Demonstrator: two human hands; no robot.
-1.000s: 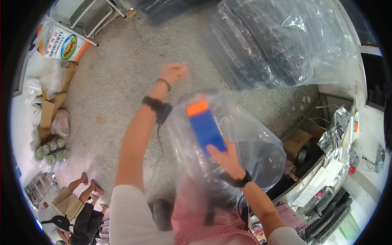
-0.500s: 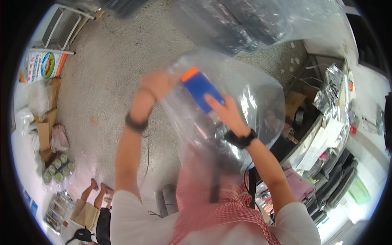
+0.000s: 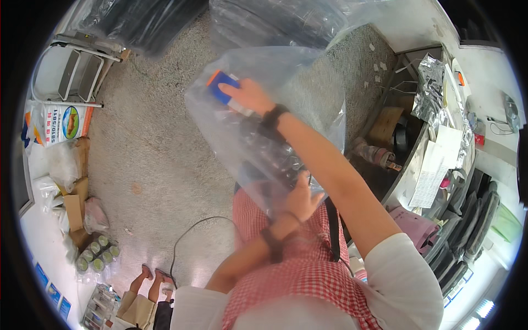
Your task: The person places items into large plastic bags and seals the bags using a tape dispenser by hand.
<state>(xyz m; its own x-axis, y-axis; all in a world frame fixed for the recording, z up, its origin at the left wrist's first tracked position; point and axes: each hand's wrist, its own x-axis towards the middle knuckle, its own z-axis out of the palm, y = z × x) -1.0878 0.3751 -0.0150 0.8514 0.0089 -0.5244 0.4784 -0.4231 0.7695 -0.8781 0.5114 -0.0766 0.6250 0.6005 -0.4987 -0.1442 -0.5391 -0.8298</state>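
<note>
Clear bag (image 3: 242, 137): wrapped dark bundle (image 3: 264, 25) beyond; step stool (image 3: 80, 74) left; counter (image 3: 409, 175) right. Blue-orange block (image 3: 218, 95) against bag, clasped in right grip (image 3: 254, 98); left grip (image 3: 300, 199) near end, closure unclear.

A white top with short, loose sleeves (image 3: 404, 269) shows around a red-and-white checked apron (image 3: 275, 289), with a long black strap (image 3: 333, 228) hanging down its right side. A dark, blurred wristband (image 3: 274, 116) circles the wrist of the bare right hand (image 3: 252, 98); behind the bare left hand (image 3: 301, 202) sit a thin bracelet (image 3: 291, 216) and a broader dark band (image 3: 272, 244)
</note>
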